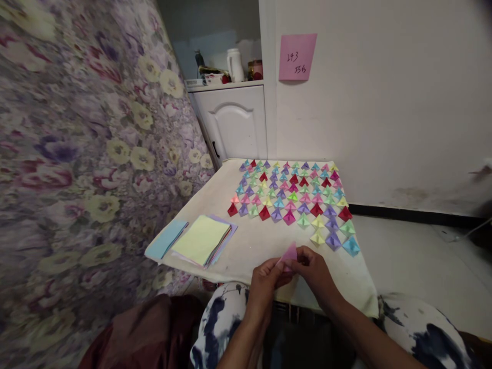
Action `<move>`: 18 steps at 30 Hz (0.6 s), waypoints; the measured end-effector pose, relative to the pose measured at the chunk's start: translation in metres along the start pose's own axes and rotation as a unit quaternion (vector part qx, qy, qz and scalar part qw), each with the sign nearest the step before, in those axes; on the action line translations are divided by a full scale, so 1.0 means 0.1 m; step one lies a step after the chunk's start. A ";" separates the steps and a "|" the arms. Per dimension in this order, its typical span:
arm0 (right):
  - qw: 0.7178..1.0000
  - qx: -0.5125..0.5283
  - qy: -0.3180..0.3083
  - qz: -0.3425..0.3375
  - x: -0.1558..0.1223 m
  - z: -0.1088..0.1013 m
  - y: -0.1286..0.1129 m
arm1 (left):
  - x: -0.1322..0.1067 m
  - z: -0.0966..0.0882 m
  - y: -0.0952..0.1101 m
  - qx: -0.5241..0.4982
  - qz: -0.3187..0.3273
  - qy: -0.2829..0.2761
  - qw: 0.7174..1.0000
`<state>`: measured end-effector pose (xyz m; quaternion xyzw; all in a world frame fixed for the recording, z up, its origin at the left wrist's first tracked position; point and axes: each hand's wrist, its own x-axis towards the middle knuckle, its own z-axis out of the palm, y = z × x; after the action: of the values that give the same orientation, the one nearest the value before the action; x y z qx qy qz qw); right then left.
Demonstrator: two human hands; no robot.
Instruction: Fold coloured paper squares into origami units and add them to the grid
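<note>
Both hands meet over the near edge of a small cloth-covered table [253, 241]. My left hand [265, 282] and my right hand [313, 269] pinch a small pink piece of folded paper [289, 253] between their fingertips. Beyond them, several rows of small folded paper shapes [295, 200] in red, purple, green, blue, pink and yellow cover the far half of the table. A stack of coloured paper sheets [202, 240] with a pale yellow sheet on top lies at the near left, and a light blue stack [166, 239] lies beside it.
A floral-patterned mattress or cover [77, 154] rises along the left. A white cabinet [234, 120] with bottles on top stands behind. A pink note [296, 56] is stuck on the white wall. My knees in patterned trousers [219, 318] sit under the table edge.
</note>
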<state>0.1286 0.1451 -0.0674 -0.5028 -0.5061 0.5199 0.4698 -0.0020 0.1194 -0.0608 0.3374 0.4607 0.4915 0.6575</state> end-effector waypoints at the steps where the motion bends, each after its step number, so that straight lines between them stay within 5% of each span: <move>1: 1.000 0.023 -0.003 0.009 0.00 0.00 0.00 | 0.00 0.00 0.00 -0.005 -0.002 -0.003 1.000; 8: 0.987 0.145 -0.021 0.062 0.02 0.00 0.03 | -0.01 -0.01 0.00 -0.006 -0.002 -0.023 1.000; 18: 0.991 0.110 -0.014 0.076 0.05 -0.03 0.08 | -0.01 0.01 0.02 0.041 0.005 -0.016 0.999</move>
<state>0.1315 0.1501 -0.0760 -0.4779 -0.4125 0.6137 0.4741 -0.0016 0.1190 -0.0580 0.3741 0.4679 0.4703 0.6481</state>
